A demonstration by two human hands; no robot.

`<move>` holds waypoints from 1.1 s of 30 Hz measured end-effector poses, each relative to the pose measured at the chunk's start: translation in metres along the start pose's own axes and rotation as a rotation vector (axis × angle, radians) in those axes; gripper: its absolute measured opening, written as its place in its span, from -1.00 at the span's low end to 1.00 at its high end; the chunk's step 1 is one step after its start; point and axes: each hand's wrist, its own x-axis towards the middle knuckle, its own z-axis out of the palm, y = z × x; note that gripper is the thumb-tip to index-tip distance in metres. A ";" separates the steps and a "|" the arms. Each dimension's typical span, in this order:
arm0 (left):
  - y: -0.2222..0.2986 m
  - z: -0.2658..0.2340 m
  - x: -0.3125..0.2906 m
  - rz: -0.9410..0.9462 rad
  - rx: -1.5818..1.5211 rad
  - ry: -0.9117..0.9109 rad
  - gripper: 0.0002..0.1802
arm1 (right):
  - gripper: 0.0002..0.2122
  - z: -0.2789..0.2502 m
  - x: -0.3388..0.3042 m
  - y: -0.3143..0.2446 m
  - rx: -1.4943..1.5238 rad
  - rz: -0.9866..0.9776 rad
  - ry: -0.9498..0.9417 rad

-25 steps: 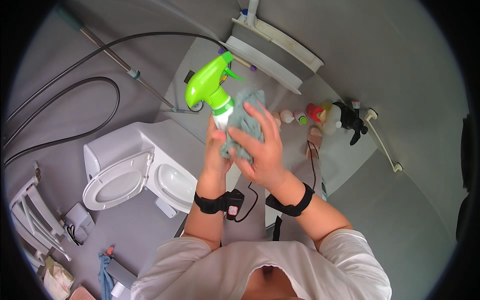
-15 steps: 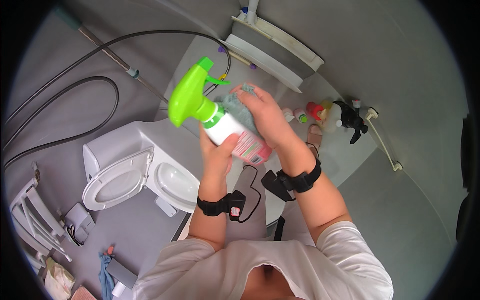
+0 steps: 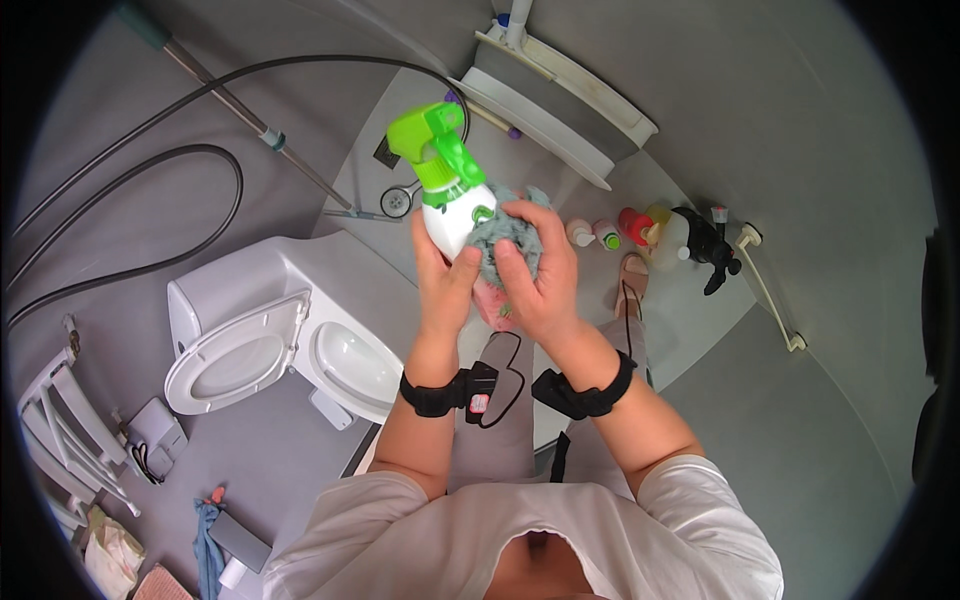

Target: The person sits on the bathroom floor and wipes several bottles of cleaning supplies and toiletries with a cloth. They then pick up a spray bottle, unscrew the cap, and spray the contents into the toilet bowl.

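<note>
We held a white plastic spray bottle (image 3: 455,222) with a bright-green trigger head (image 3: 420,133) above the pale grey floor (image 3: 690,325), our left hand (image 3: 443,295) closed around it, seemingly to steady it against the fluffy grey-green cloth (image 3: 508,243) our right hand (image 3: 548,285) gripped at its side.

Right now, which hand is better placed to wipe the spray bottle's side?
The right, I'd judge: the right hand's grip has the grey-green cloth against the spray bottle, while the left hand's grip supports the bottle from its left side.
</note>
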 end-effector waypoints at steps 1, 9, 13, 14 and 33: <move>-0.001 -0.001 0.000 -0.005 -0.011 -0.004 -0.04 | -0.75 -0.004 0.009 -0.003 0.050 0.071 -0.087; -0.007 -0.007 -0.017 -0.282 -0.362 -0.214 -0.13 | -0.74 -0.009 0.044 0.018 0.667 0.707 -0.166; -0.016 -0.005 -0.003 -0.279 0.040 0.050 -0.17 | -0.73 -0.002 0.019 0.019 0.340 0.631 -0.007; -0.016 -0.005 -0.002 -0.302 0.012 0.021 -0.08 | -0.73 0.000 0.015 0.018 0.162 0.568 0.001; -0.018 -0.007 -0.011 0.173 0.022 0.116 -0.17 | -0.62 -0.007 -0.019 0.087 0.785 1.227 -0.238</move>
